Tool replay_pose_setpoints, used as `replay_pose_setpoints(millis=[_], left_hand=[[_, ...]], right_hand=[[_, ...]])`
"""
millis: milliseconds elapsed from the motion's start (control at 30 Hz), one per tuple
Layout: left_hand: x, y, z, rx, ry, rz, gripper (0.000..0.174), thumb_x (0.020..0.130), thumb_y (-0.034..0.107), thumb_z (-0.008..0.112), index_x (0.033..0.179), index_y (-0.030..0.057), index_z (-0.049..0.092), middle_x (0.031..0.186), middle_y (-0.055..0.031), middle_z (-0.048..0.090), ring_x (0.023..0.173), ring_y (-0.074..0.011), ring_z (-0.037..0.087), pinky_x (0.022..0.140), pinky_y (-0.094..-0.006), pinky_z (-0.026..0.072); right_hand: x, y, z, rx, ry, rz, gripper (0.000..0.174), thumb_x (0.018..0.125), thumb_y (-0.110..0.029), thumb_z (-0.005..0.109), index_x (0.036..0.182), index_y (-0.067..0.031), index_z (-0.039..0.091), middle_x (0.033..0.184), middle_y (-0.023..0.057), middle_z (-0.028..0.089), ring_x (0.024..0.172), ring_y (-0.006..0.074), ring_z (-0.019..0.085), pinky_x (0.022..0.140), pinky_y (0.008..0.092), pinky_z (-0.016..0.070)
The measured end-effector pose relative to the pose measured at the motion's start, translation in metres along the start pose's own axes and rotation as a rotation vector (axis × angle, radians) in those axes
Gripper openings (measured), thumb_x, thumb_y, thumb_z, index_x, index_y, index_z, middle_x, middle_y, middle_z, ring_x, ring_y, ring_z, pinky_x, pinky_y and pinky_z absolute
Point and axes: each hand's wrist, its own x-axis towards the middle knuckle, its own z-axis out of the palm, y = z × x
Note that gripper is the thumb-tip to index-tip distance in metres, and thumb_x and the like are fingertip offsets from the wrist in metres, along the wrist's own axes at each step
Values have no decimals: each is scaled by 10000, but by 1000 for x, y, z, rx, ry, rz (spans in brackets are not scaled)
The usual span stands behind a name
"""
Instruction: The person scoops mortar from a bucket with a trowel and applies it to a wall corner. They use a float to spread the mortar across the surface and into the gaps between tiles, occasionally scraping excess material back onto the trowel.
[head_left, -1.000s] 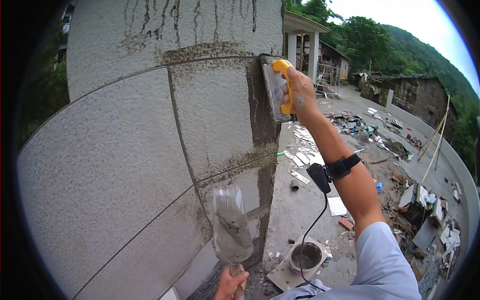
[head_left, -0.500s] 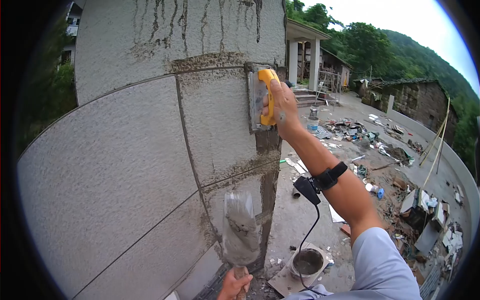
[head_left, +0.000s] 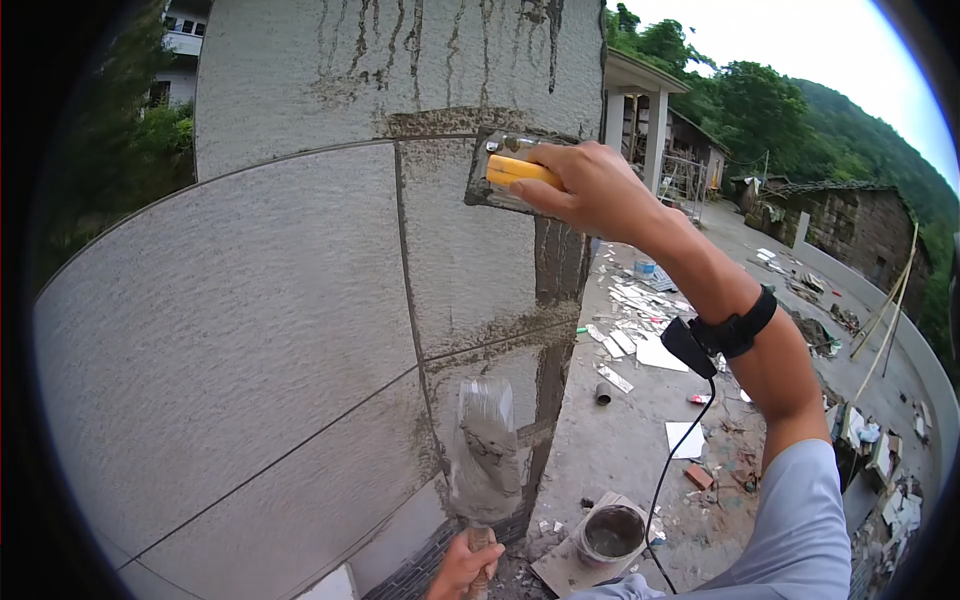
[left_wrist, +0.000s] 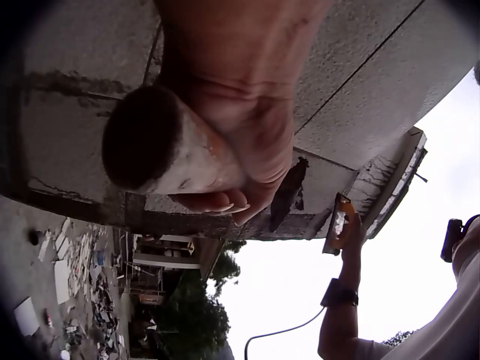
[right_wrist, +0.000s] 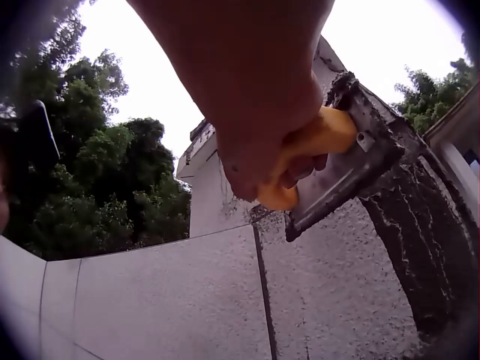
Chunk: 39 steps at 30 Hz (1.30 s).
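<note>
Grey textured tiles clad the pillar [head_left: 250,330] that filled the head view I was watching. At the pillar's upper right edge, the person's right hand [head_left: 590,185] had its fingers wrapped round the yellow handle [head_left: 515,172] of a float [head_left: 498,200]. The float's flat plate lay against the pillar face, just under a wet mortar joint. At the pillar's foot, the left hand [head_left: 462,570] gripped the wooden handle of a trowel [head_left: 485,450]. Its blade stood upright, loaded with grey mortar, close before the pillar's lower corner. A bucket [head_left: 612,535] stood on the ground beside the pillar's base.

From the left wrist, I saw the fingers curled tight round the round butt of the trowel handle. The pillar rose behind it, with the float far up at the pillar's edge.

From the right wrist, I saw the fingers clamped on the yellow handle. The float's mortar-smeared plate pressed against the pillar beside a dark, wet strip.
</note>
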Motion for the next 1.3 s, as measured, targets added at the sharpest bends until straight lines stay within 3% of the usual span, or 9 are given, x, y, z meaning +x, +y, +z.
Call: replay_pose_setpoints(millis=[200,300,633,700,767,900,1100,1167,1300], left_hand=[[-3,-16,7,23,63,-57,192,850,81,682,896,43,499,578,-35,513,471,-135,522,448,-291,413],[-6,-20,23,66,163,66,191,843,146,714,908,112,538,593,31,502,454,-89,477,420,-250,390],[11,-27,40,113,118,29,197,847,169,718,909,108,540,583,24,508,442,-89,468,413,-245,373],[17,-23,57,98,131,32,193,847,166,720,905,104,546,581,20,513,437,-92,469,410,-246,376],[27,-27,61,44,56,-53,193,861,148,705,895,78,529,590,-3,524,460,-105,494,430,-258,392],[47,-36,101,-73,-81,-177,191,871,104,676,913,50,498,632,-47,511,498,-139,513,461,-286,414],[102,-81,201,-147,-131,-189,158,905,139,643,897,57,508,599,4,487,478,-96,473,442,-250,368],[114,-111,242,-165,-106,-195,158,907,144,643,896,63,508,598,10,479,477,-88,467,442,-242,361],[139,-143,310,-162,-87,-241,158,908,165,655,895,96,514,573,32,448,471,-69,455,430,-233,345]], right_hand=[[46,1,-6,-248,-137,-82,429,932,-447,545,871,-33,636,637,141,605,592,304,611,584,447,479],[27,47,-13,-319,-136,-37,397,922,-421,555,863,-37,637,629,132,595,584,293,603,585,446,478],[-50,174,-44,-371,-124,214,409,911,-410,588,831,-15,654,667,169,630,617,338,619,624,460,475],[-87,193,-38,-200,-4,214,404,910,-413,596,871,-18,672,665,172,622,612,346,607,617,452,474],[-132,197,-28,-39,52,218,391,923,-398,597,885,-16,674,632,123,606,545,267,593,560,403,464],[-234,170,-9,805,-27,560,376,967,-374,572,922,-8,648,582,-19,511,473,65,499,446,245,395],[-377,157,70,1627,-87,604,414,961,-358,571,1096,30,616,615,11,529,478,80,479,459,242,391],[-411,165,84,1627,-95,605,548,925,-494,580,1057,36,617,600,31,535,454,93,476,437,246,379],[-478,201,91,1739,-147,637,427,958,-377,573,1076,30,623,622,10,540,494,87,486,470,248,391]])
